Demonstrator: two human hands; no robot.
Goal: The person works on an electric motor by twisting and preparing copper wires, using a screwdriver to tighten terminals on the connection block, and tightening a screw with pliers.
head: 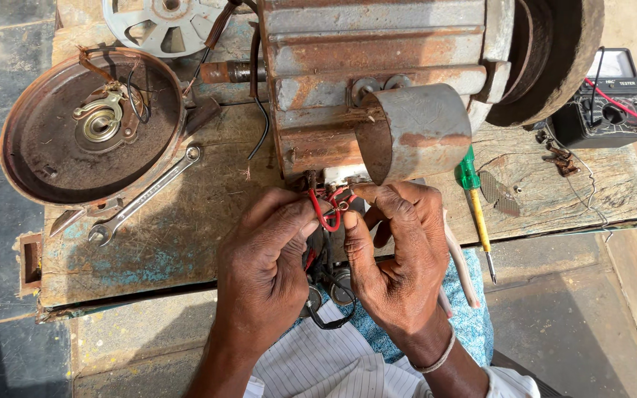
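L hand (pixel 263 247) and R hand (pixel 399 254) both pinched on the red wires (pixel 327 208) at the front of the rusty motor (pixel 377 74) – wires sit just under the motor's round metal cover (pixel 418 129), at the near edge of the wooden counter (pixel 171 236). L fingers grip one red loop, R thumb & forefinger close on the strand beside it. To do this well, I'd judge: hold each strand near its bare end, keep red apart from the black wires (pixel 329 295) hanging below, don't tug at the motor end. Spanner (pixel 141 195) and rusty end plate (pixel 90 125) lie to the left, green screwdriver (pixel 473 199) to the right, meter (pixel 602 103) far right. Hidden: wire tips and the joint behind the fingers – can't tell if bare, twisted or loose. Motor top cut off.
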